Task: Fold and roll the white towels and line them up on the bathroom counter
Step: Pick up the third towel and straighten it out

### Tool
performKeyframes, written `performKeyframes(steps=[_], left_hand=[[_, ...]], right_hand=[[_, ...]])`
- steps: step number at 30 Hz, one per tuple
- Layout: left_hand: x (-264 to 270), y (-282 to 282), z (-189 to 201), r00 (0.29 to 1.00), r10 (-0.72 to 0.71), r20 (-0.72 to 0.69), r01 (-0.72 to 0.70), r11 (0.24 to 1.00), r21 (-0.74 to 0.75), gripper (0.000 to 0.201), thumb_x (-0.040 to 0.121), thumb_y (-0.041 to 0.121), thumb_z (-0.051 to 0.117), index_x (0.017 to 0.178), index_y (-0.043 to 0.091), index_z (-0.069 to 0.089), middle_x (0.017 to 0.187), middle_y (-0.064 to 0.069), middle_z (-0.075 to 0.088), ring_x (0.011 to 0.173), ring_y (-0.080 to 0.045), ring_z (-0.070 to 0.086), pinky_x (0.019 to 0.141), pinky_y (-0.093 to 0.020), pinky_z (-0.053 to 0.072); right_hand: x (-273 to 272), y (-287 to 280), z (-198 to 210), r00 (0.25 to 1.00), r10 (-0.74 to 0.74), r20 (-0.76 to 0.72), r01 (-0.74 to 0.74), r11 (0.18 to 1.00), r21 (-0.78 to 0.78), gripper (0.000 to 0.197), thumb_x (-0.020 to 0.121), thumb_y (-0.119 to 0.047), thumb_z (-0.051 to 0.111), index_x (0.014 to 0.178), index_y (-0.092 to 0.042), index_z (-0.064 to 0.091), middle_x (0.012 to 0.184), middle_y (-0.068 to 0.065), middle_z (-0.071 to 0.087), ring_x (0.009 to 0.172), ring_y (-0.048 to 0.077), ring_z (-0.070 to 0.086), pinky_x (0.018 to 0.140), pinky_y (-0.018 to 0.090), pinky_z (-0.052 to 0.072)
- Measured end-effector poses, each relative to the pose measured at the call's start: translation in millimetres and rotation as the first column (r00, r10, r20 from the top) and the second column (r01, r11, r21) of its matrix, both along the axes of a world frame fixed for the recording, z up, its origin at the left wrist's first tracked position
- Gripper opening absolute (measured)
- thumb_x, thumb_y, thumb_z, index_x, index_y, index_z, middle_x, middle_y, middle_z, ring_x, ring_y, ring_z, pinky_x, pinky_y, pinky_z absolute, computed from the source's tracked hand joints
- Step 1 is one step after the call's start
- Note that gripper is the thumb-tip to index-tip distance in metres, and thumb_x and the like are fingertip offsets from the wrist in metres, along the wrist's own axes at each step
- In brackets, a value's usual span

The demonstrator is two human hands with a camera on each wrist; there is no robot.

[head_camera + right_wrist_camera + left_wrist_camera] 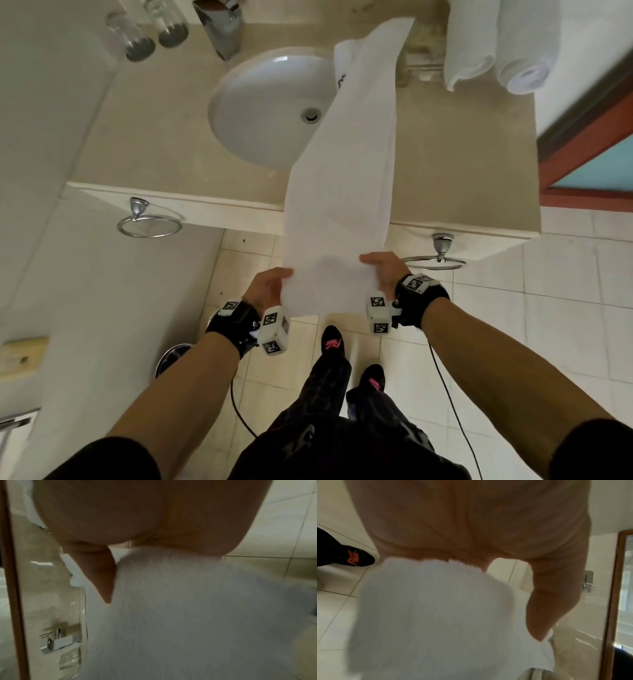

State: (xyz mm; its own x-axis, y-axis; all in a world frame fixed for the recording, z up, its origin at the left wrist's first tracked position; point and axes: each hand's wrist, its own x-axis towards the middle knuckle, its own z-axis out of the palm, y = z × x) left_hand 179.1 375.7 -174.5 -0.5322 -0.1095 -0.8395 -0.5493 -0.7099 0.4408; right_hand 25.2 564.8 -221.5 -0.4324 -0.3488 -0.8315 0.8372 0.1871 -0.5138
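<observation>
A long white towel [346, 178], folded into a narrow strip, stretches from the back of the counter [144, 147] across the sink's right side and past the front edge. Its near end is off the counter, in the air. My left hand [270, 291] grips the near left corner, thumb on top. On the near right corner sits my right hand [383, 270], gripping it the same way. Both wrist views show the towel [445, 615] [180, 615] close up under a thumb. Two rolled white towels [500, 48] lie at the back right of the counter.
A round white sink [267, 106] is set in the beige counter. Two upturned glasses [150, 31] and a silver pouch [222, 27] stand at the back left. Chrome towel rings [149, 222] hang below the counter front. A wood-framed door [589, 137] is at right.
</observation>
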Motion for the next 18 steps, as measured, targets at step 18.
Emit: performKeyframes(steps=[18], left_hand=[[43.6,49.2,-1.6,0.993,-0.035,-0.109,0.000,0.953,-0.302,0.081,0.064,-0.017,0.067,0.130,0.026,0.047,0.129,-0.008,0.054,0.117,-0.034,0.054,0.078,-0.038,0.055]], right_hand=[[47.4,25.6,51.3,0.987,0.163,0.012,-0.162,0.987,-0.010,0.014,0.088,-0.010,0.049,0.074,-0.011,0.051,0.077,0.008,0.057,0.071,0.028,0.056,0.063,0.033,0.049]])
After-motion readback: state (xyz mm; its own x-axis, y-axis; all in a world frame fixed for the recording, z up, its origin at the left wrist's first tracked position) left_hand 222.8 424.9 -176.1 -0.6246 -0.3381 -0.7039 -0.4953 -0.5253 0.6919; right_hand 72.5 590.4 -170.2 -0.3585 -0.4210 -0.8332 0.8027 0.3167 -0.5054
